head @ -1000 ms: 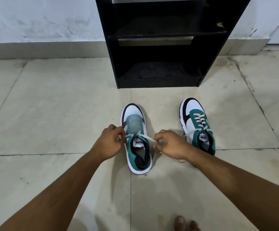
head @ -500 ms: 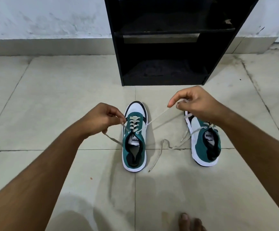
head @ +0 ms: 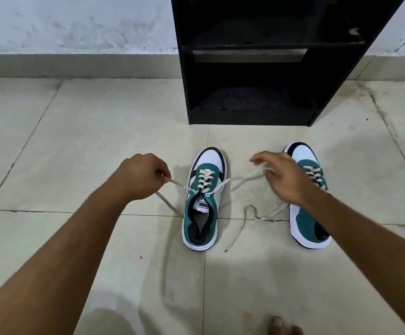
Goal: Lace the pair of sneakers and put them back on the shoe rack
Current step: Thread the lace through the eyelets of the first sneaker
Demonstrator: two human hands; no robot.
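Observation:
Two teal, white and black sneakers stand on the tiled floor, toes toward the black shoe rack [head: 184, 68]. The left sneaker [head: 210, 160] is laced up to its top eyelets. My left hand [head: 141, 177] pinches one end of its white lace [head: 177, 185], pulled out to the left. My right hand [head: 286, 182] hovers over the right sneaker [head: 308, 218] with loosely curled, blurred fingers, and the other lace end [head: 242, 181] runs up to it. The rest of that end trails on the floor between the shoes. The right sneaker, partly hidden by my arm, is laced too.
The shoe rack stands against the white wall, with dark shelves that hold no shoes. A grey skirting [head: 75, 66] runs along the wall's base. My bare toes [head: 281, 325] show at the bottom edge. Bare tiles lie around both sneakers.
A second ago both hands were at the left sneaker's top eyelets. They then pulled the lace ends out sideways. My right hand has since dropped lower and its fingers have loosened.

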